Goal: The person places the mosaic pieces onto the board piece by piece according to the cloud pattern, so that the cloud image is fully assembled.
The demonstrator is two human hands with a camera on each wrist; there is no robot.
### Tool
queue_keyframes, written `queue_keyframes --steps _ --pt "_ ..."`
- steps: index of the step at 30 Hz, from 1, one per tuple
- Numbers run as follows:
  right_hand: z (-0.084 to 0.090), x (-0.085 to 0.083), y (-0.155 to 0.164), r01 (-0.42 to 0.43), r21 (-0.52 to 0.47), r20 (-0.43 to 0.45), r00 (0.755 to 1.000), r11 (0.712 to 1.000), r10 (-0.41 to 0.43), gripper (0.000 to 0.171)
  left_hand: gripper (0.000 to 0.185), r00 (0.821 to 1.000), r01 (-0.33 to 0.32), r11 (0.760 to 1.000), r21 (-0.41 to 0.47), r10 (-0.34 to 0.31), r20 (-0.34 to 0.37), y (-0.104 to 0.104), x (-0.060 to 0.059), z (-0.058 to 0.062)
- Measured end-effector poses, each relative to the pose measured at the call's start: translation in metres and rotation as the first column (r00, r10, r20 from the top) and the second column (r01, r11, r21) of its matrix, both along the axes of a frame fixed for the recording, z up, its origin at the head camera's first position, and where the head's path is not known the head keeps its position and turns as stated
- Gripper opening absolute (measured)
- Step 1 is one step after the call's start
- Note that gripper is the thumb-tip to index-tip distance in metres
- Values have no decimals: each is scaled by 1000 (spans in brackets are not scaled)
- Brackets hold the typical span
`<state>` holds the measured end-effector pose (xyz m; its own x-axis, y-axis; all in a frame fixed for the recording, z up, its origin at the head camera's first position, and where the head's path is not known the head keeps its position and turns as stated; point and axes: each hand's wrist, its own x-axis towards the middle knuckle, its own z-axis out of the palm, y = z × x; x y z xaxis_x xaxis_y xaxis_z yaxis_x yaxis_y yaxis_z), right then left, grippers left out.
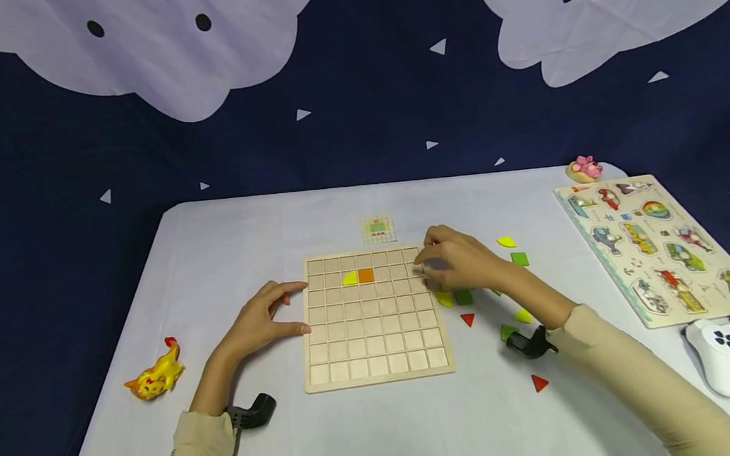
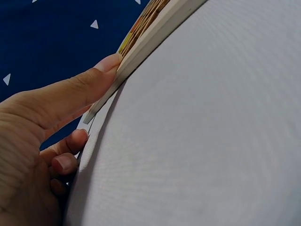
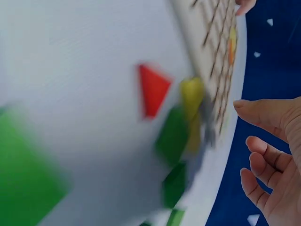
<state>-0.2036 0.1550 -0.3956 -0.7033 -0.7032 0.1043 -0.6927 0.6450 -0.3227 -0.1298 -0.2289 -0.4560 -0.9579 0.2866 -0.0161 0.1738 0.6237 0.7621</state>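
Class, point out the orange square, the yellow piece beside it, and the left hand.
orange square (image 1: 365, 276), head view, middle of its top face
yellow piece (image 1: 350, 279), head view, middle of its face
left hand (image 1: 260, 324), head view, back of the hand

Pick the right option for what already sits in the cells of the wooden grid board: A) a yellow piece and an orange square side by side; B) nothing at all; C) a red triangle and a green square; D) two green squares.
A: in the head view the wooden grid board holds a yellow piece directly beside an orange square in its second row; every other visible cell is bare.
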Motion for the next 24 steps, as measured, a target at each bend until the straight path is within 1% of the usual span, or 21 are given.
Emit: queue_keyframes --steps 4,9,18,24 --pt "-6 4 21 34 30 34 999 999 -35 22 74 1000 0 1000 -1 0 5 -1 0 0" --pt "-11 9 36 35 29 14 999 999 -35 23 74 1000 2 1000 8 -2 -6 0 -1 -1" --pt "-20 9 47 12 22 -54 998 1000 -10 20 74 1000 -5 1000 5 5 2 -1 0 0" --pt "-24 9 47 17 6 -51 999 1000 -17 20 74 1000 0 1000 14 0 8 -1 0 1"
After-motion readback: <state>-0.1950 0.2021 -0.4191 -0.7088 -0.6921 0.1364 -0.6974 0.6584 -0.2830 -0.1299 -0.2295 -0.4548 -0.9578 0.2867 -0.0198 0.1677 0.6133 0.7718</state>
